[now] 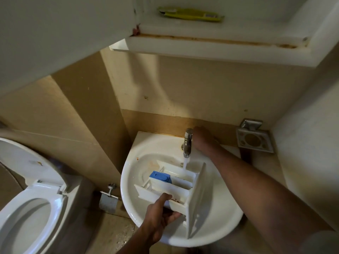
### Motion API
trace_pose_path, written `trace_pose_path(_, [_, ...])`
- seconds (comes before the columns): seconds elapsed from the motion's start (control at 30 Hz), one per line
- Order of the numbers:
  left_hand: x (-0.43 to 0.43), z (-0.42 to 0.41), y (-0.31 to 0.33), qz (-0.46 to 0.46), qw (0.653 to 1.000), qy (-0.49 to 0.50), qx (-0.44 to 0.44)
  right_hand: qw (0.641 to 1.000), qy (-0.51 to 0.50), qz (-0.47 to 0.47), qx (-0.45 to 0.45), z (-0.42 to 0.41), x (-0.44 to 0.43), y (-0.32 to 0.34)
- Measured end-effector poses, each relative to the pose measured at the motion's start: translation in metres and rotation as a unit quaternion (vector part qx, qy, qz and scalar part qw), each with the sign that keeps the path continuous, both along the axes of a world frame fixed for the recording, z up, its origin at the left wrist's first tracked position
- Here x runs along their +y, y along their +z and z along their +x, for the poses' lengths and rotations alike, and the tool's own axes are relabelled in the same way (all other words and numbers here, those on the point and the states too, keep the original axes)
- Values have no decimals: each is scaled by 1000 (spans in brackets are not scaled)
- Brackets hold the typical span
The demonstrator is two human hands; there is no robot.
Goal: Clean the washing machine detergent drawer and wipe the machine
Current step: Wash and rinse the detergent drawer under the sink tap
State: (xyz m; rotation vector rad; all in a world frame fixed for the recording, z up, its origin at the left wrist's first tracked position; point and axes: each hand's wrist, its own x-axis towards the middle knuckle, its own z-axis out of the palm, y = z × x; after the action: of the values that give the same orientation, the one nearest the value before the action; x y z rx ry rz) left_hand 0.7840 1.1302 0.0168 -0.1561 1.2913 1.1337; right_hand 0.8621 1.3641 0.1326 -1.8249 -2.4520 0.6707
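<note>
The white detergent drawer (183,182) lies tilted in a white wash basin (135,173), with a blue insert (161,177) in its middle compartment. Brown grime marks its near edge. My left hand (159,215) grips the drawer's near side wall, thumb on top. Behind the metal tap (187,143), my right hand (202,140) rests on the tap's far side; its fingers are hidden. Water runs from the tap into the drawer's far compartment.
A toilet (31,204) with raised lid stands at the left. A paper holder (108,198) hangs on the wall beside the basin. A soap dish (254,141) sits at the right. Overhead, a white shelf (211,50) holds a yellow-green packet (190,14).
</note>
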Motion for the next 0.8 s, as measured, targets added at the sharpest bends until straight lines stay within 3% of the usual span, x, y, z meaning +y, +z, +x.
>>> trace_pose_path(0.27, [11, 26, 10, 18, 999, -37, -32, 999, -34, -19, 10, -1, 7, -10])
trace_pose_path(0.4, [17, 28, 9, 36, 999, -3, -5, 997, -68, -13, 47, -1, 9, -25])
trace_pose_path(0.67, [24, 15, -2, 48, 998, 32, 35, 944, -171, -79, 271, 4, -21, -61])
trace_pose_path(0.8, [25, -3, -6, 32, 996, -16, 83, 928, -204, -105, 294, 13, -35, -71])
